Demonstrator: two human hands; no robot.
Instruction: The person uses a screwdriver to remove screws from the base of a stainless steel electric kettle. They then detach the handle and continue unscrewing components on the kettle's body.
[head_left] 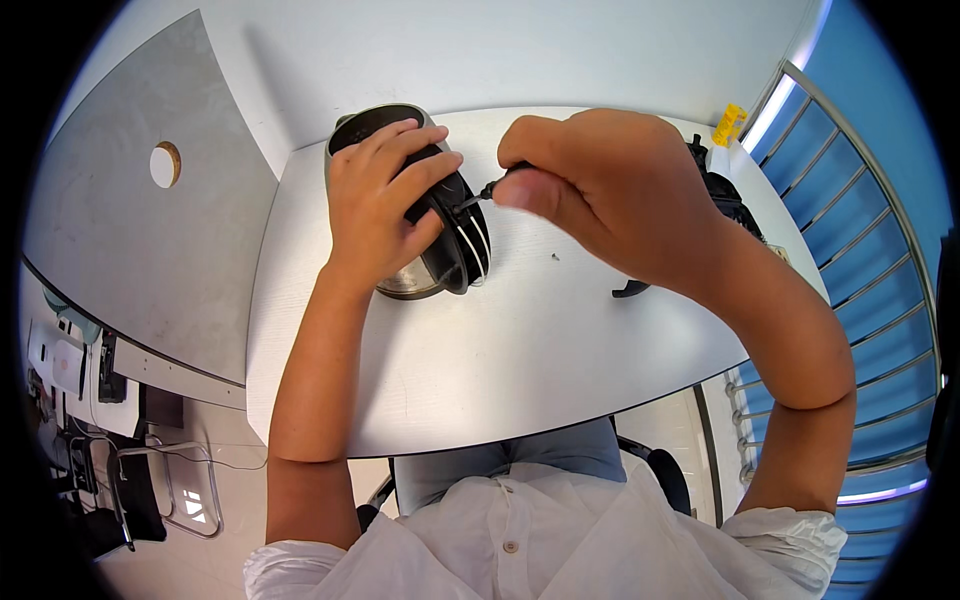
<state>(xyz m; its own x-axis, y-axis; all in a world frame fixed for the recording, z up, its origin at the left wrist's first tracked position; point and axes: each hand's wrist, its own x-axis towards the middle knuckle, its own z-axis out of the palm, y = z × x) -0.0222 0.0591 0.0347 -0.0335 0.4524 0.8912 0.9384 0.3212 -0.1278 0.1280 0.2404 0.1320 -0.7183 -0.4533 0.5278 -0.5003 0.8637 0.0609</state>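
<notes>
An electric kettle point(405, 280) with a steel body lies on the white table, tilted, its dark mouth toward the back. Over its side and black handle point(440, 215) rests my left hand point(375, 195), fingers wrapped round to hold it. White wires point(481, 240) show along the opened handle. My right hand point(615, 190) is closed on a screwdriver point(472, 202), its shaft pointing left with the tip at the handle. The fingers hide most of its grip. To the right of the kettle lies a tiny screw-like piece point(555, 257).
A curved black piece point(630, 289) lies partly under my right forearm. Black items point(725, 195) and a small yellow box point(730, 125) sit at the table's right back. A grey board point(130, 220) stands left, a metal railing point(860, 210) right, and a white wall behind.
</notes>
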